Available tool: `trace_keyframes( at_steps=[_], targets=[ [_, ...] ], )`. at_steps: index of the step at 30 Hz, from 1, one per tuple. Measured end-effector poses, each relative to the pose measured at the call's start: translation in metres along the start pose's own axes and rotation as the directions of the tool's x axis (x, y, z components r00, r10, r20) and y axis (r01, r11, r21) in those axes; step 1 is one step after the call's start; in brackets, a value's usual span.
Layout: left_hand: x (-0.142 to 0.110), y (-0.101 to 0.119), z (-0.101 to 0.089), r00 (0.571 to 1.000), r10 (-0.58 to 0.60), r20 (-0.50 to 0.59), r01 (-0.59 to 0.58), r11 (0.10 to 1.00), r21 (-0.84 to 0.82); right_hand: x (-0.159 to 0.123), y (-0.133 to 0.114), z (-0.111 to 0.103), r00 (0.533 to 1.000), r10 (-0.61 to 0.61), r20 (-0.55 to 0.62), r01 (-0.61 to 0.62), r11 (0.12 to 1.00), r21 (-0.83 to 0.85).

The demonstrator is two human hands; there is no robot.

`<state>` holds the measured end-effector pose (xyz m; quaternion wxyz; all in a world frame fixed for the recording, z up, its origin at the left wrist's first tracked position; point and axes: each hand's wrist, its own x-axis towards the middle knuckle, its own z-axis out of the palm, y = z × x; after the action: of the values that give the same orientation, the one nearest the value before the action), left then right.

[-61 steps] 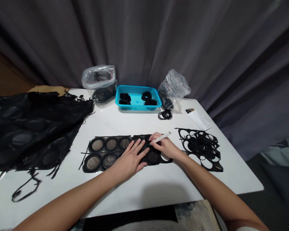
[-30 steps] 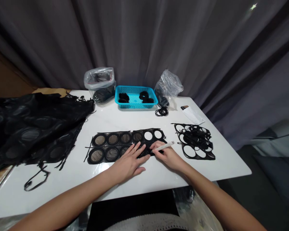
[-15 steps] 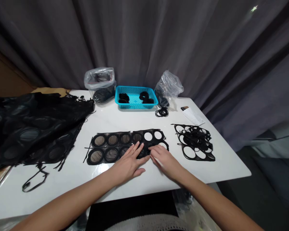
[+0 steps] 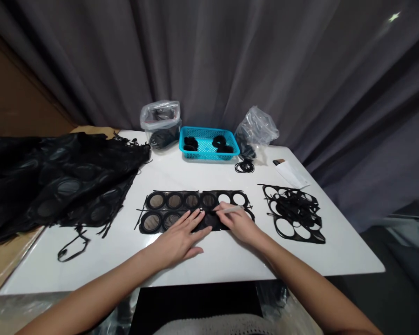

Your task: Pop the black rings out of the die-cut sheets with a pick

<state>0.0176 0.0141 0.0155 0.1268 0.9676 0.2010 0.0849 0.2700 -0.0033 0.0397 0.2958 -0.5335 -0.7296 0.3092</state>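
Note:
A black sheet with rows of round rings [image 4: 174,200] lies flat on the white table. Its left rings are filled with dark mesh, while several at the right end show white through them. My left hand [image 4: 183,232] rests on the sheet's lower row, fingers spread and pressing down. In my right hand [image 4: 239,223] is a slim, pale, pen-like tool [image 4: 233,210], pinched between thumb and fingers. Its tip meets the sheet near the middle line, just right of my left fingertips; the tip's exact shape is too small to tell.
At the left is a heap of black ringed sheets [image 4: 66,186]. Behind stand a blue basket [image 4: 209,156] holding black rings and two clear plastic bags [image 4: 160,123]. Cut-out black scraps [image 4: 296,214] lie at the right, near a white paper [image 4: 291,174].
My right hand has moved up the sheet from the lower row toward the middle line, and the pale tool now shows clearly. My left hand stays on the sheet. The whole view has shifted.

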Motion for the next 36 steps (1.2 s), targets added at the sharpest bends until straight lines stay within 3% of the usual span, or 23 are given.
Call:
trace_keyframes(
  at_steps=[4,15,20,27,29,33,36],
  targets=[
    [-0.011,-0.001,0.003,1.000,0.002,-0.023,-0.002,1.000,-0.005,-0.005,-0.005,0.015,0.998,-0.001,0.061,-0.003,0.997,0.073],
    [-0.010,-0.001,0.004,1.000,0.000,-0.010,0.000,1.000,-0.007,-0.006,-0.008,0.015,0.994,0.006,0.113,-0.017,0.996,0.093],
    [-0.012,-0.002,0.006,0.999,-0.006,-0.033,0.006,1.000,-0.016,-0.010,-0.012,0.018,0.994,-0.035,0.101,0.036,0.999,-0.009],
    [-0.012,-0.002,0.009,0.997,-0.018,-0.072,0.016,0.999,-0.036,-0.028,-0.013,0.045,0.988,-0.156,0.002,0.152,0.960,-0.236],
    [-0.013,-0.001,0.010,0.997,-0.019,-0.070,0.017,0.999,-0.030,-0.024,-0.006,0.037,0.991,-0.109,-0.076,0.093,0.978,-0.189],
    [-0.012,0.000,0.005,0.998,-0.019,-0.063,0.018,1.000,-0.010,-0.002,0.010,-0.002,0.946,0.167,-0.279,-0.181,0.983,-0.024],
    [-0.002,-0.001,-0.008,0.998,-0.052,-0.043,0.053,0.998,0.024,0.020,0.016,-0.017,0.934,0.199,-0.298,-0.207,0.978,0.005]
  ],
)
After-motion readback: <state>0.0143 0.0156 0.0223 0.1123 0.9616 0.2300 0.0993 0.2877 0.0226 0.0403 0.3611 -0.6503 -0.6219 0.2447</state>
